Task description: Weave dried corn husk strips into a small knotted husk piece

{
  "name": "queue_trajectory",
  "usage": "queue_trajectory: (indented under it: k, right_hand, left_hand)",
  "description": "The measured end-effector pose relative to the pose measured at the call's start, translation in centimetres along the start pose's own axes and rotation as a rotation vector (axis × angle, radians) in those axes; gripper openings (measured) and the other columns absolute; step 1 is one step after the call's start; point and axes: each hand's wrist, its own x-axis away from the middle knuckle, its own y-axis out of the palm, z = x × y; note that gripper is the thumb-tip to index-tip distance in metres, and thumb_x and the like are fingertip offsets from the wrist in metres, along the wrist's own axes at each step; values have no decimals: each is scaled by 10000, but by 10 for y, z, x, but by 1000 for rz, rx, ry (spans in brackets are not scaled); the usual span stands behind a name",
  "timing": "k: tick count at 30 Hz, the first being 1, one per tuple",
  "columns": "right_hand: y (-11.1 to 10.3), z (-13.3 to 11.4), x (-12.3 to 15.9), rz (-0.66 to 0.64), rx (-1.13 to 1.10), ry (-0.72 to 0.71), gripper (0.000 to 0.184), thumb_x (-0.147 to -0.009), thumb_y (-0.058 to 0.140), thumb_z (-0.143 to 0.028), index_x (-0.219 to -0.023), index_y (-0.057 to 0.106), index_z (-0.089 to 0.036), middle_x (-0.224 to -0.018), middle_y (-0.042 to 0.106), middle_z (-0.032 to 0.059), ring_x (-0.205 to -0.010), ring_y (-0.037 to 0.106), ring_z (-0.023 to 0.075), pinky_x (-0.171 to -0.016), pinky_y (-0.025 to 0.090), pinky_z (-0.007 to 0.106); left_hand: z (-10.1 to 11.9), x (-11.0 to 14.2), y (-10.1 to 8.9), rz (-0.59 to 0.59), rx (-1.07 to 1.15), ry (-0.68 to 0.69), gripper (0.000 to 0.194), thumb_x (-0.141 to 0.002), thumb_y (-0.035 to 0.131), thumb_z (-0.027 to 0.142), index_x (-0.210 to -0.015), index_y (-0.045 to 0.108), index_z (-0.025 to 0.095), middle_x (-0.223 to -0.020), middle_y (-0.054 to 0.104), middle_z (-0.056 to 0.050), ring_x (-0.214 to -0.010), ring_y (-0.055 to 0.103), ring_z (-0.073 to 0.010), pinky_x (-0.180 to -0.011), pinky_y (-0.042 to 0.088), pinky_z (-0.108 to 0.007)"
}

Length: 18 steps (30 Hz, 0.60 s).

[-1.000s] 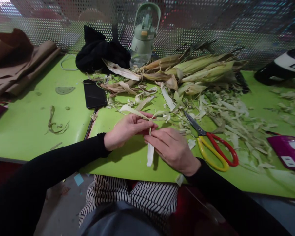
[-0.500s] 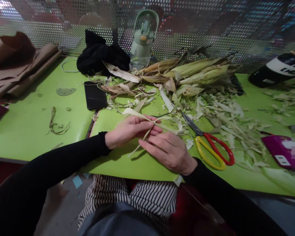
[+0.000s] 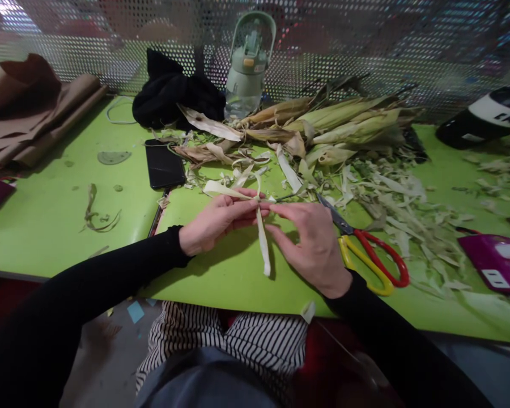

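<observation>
My left hand (image 3: 221, 220) pinches pale corn husk strips (image 3: 262, 241) where they cross, between thumb and fingers. One strip hangs down toward me, another loops up, and a wider end sticks out to the left behind the fingers. My right hand (image 3: 308, 241) reaches in from the right, its fingertips at the crossing, with forefinger and thumb apart. Whether it grips a strip there is hard to see. Scissors (image 3: 348, 229) with one red and one yellow handle lie just beyond my right hand, partly open.
Whole corn husks (image 3: 344, 127) are heaped at the back, with husk scraps (image 3: 408, 207) to the right. A phone (image 3: 165, 164), a black cloth (image 3: 176, 93), a water bottle (image 3: 245, 73) and brown paper (image 3: 34, 119) stand or lie behind. A dark bottle (image 3: 480, 119) lies far right.
My right hand has risen, its fingers now stretched toward the crossing rather than curled below it. The strip that slanted down to the left now hangs almost straight down. The view shifted slightly.
</observation>
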Motion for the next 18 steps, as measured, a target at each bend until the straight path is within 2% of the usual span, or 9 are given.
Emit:
queue_trajectory:
  k: [3, 6, 8, 10, 13, 15, 18]
  right_hand:
    - [-1, -5, 0, -34, 62, -191, 220, -936, 643, -192, -1155, 634, -211, -995, 703, 71, -895, 631, 225, -735, 505, 362]
    - [-2, -9, 0, 38, -30, -224, 132, -918, 675, -176, -1044, 650, -204, -943, 715, 55, -876, 645, 202, -735, 530, 336]
    - [-3, -9, -1, 99, -130, -124, 145, -909, 690, -168, -1040, 648, -218, -949, 724, 44, -872, 665, 187, -749, 548, 330]
    - [-3, -7, -2, 126, -229, 40, 107, -928, 670, -189, -1022, 655, -237, -974, 733, 38, -900, 687, 190, -789, 559, 350]
    - [-2, -4, -3, 71, -364, 254, 61, -978, 601, -265, -981, 655, -238, -933, 736, 28, -865, 698, 188, -761, 560, 342]
    - [-1, -3, -4, 9, -401, 316, 136, -1006, 549, -328, -967, 640, -235, -860, 718, 14, -769, 682, 172, -668, 542, 306]
    - [0, -4, -4, -32, -414, 366, 210, -1023, 499, -394, -944, 614, -237, -805, 692, 9, -687, 666, 160, -598, 520, 283]
  left_hand:
    - [-2, 1, 0, -25, -12, 0, 115, -902, 637, 78, -1009, 644, 120, -938, 775, -57, -831, 718, -109, -836, 554, -255]
    - [-5, -1, -1, -43, -56, 1, 141, -881, 652, 61, -1012, 630, 109, -871, 762, -42, -791, 707, -106, -828, 548, -266]
    - [-6, -2, -2, -79, -122, 4, 138, -871, 655, 53, -998, 630, 103, -800, 743, -19, -722, 684, -87, -796, 539, -253]
    - [-7, -2, -4, -143, -185, -13, 127, -863, 663, 61, -980, 635, 103, -769, 730, -7, -686, 667, -75, -779, 533, -244]
    - [-6, -1, -5, -240, -220, -72, 121, -858, 679, 101, -970, 634, 113, -820, 745, -29, -757, 698, -96, -804, 540, -257]
    - [-5, 0, -6, -278, -235, -92, 134, -861, 686, 133, -982, 630, 120, -860, 753, -47, -798, 713, -114, -814, 546, -271]
    - [-5, 1, -6, -297, -265, -50, 145, -860, 700, 168, -983, 636, 124, -885, 750, -57, -824, 711, -120, -815, 543, -270]
